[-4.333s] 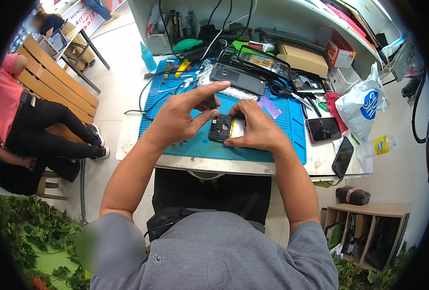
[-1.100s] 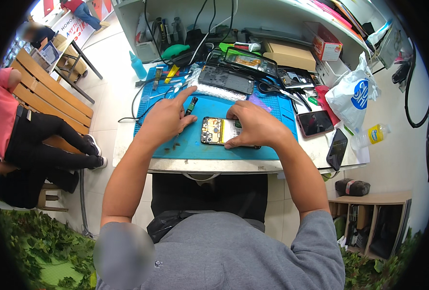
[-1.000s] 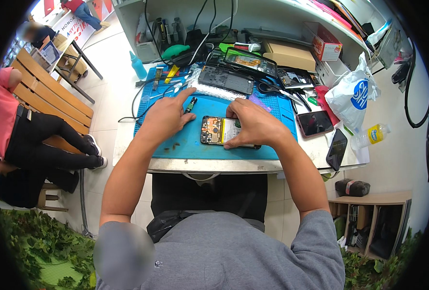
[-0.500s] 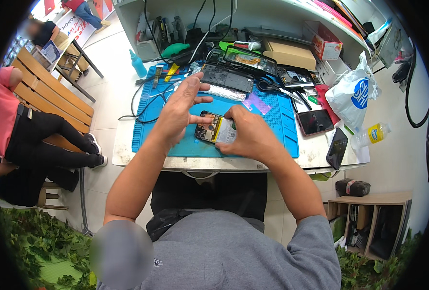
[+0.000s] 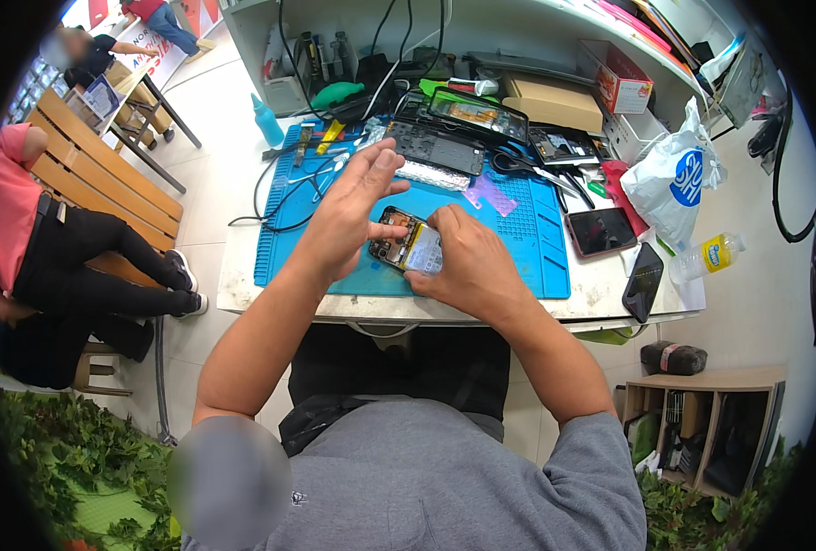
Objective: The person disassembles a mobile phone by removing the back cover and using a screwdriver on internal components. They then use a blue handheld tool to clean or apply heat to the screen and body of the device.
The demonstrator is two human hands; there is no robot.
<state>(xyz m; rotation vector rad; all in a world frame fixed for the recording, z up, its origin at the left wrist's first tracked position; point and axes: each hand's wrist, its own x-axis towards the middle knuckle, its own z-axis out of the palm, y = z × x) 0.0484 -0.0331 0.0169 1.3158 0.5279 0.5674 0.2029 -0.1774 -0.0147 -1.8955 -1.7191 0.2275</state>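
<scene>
An opened smartphone (image 5: 391, 250) lies over the blue repair mat (image 5: 334, 282), with its circuit board and pale battery (image 5: 425, 251) exposed. My right hand (image 5: 474, 264) grips its right end, thumb on the near edge and fingers on the far edge. My left hand (image 5: 345, 220) is held over the phone's left side with its fingers spread. One left finger reaches onto the board end; whether something tiny lies under its tip I cannot tell. Beyond the phone sit a dark phone frame (image 5: 444, 151) and a purple translucent sheet (image 5: 490, 195).
Scissors (image 5: 511, 163), a dark phone (image 5: 601, 231) and a second phone (image 5: 644, 280) lie to the right, near a plastic bottle (image 5: 707, 257) and a white bag (image 5: 669, 179). A blue squeeze bottle (image 5: 266, 121) and black cables (image 5: 270, 216) are at the left.
The phone has turned slightly clockwise in my right hand, and that hand has shifted a little left. My left hand stays spread over it. A background person's arm now stretches out.
</scene>
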